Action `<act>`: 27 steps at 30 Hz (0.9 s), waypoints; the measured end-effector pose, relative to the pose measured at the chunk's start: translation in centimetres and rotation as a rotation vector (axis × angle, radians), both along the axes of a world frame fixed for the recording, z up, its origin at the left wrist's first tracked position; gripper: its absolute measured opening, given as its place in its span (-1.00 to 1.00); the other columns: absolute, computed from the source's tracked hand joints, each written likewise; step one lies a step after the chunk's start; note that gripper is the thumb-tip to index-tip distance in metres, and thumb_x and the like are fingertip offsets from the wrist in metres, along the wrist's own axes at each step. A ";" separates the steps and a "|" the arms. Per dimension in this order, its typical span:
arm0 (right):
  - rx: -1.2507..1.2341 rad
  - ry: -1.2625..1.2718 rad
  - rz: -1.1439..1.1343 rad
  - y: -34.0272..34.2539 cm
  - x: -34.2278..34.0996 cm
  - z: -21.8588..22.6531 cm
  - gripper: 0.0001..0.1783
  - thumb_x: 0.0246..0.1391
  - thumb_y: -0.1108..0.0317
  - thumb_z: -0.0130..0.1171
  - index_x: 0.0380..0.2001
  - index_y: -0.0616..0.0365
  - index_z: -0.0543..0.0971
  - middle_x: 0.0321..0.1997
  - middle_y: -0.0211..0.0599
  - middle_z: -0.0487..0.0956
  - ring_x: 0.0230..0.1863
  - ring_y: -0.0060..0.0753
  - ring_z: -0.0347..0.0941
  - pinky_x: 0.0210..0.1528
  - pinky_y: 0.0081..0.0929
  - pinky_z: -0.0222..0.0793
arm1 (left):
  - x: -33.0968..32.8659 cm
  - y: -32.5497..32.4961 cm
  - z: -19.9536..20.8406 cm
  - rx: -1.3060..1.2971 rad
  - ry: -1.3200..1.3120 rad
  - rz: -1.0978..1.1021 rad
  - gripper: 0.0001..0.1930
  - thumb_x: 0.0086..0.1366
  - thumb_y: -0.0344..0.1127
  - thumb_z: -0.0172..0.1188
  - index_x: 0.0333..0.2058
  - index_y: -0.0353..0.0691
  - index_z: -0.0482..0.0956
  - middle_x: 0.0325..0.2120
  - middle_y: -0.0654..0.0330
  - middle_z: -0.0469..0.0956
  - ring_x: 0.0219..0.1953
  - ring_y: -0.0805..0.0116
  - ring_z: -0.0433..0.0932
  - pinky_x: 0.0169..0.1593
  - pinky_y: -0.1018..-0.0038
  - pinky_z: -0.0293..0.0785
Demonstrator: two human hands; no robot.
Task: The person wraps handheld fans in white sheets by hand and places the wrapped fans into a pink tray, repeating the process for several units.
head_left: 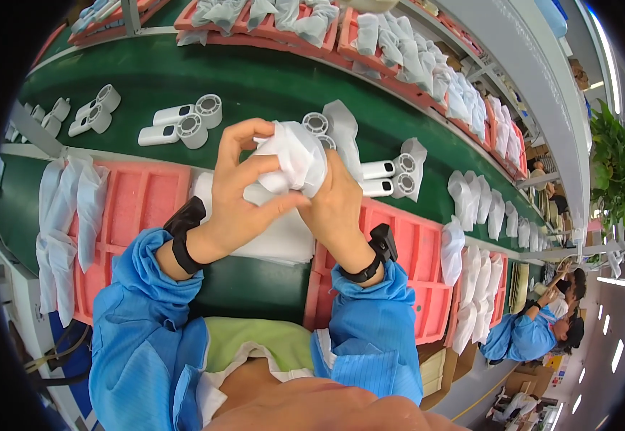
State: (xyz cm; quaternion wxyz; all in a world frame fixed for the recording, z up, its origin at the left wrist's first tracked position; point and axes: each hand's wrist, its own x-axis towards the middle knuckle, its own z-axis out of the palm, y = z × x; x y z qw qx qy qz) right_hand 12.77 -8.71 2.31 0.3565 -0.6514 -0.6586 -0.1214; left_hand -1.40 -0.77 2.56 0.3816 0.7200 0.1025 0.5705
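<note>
Both my hands hold a white, thin-walled wrapping bag (pixel 298 152), crumpled into a rounded bundle. What is inside is hidden. My left hand (pixel 244 201) curls its fingers over the bag's left side, with the thumb beneath it. My right hand (pixel 335 205) grips it from the right. Below them lies a stack of flat white bags (pixel 276 243). Just behind the bundle, the round heads of white handheld fans (pixel 316 123) show beside an upright translucent bag (pixel 342 128). More white handheld fans (pixel 191 131) lie to the left, and a pair (pixel 378 187) lies to the right.
Pink compartment trays (pixel 143 205) flank me, some with wrapped items (pixel 57 230) on them. A green conveyor belt (pixel 255 86) runs across. Beyond it, a shelf carries pink trays of wrapped items (pixel 305 21). A metal post (pixel 35 129) stands left. Co-workers (pixel 524 334) sit far right.
</note>
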 end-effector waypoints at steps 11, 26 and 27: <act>-0.204 0.518 0.069 -0.2 -0.3 1.3 -0.56 -0.02 0.45 0.24 -0.02 0.23 0.45 -0.15 -0.15 0.55 -0.24 -0.13 0.54 -0.22 -0.35 0.44 | -1.3 1.8 0.1 0.105 0.223 0.193 -0.82 -0.05 -0.38 0.45 -0.45 -0.19 0.62 -0.22 0.20 0.37 -0.20 0.31 0.36 -0.11 0.43 0.31; -0.471 0.217 -0.675 8.1 24.5 -11.4 -0.46 0.03 0.08 0.15 -0.09 0.37 0.53 -0.21 0.23 0.59 -0.12 0.22 0.52 -0.03 -0.17 0.43 | 4.5 0.1 -8.0 0.073 0.781 -0.218 -0.80 0.01 -0.33 0.39 -0.46 -0.18 0.51 -0.34 0.18 0.45 -0.33 0.24 0.50 -0.30 0.38 0.42; -0.611 0.163 -0.659 8.8 24.4 -12.2 -0.45 0.03 0.05 0.12 -0.08 0.34 0.53 -0.17 0.25 0.58 -0.06 0.31 0.47 0.03 -0.12 0.40 | 4.2 -0.3 -8.7 0.069 0.782 -0.220 -0.80 0.01 -0.33 0.39 -0.46 -0.18 0.51 -0.34 0.18 0.45 -0.33 0.24 0.50 -0.30 0.38 0.42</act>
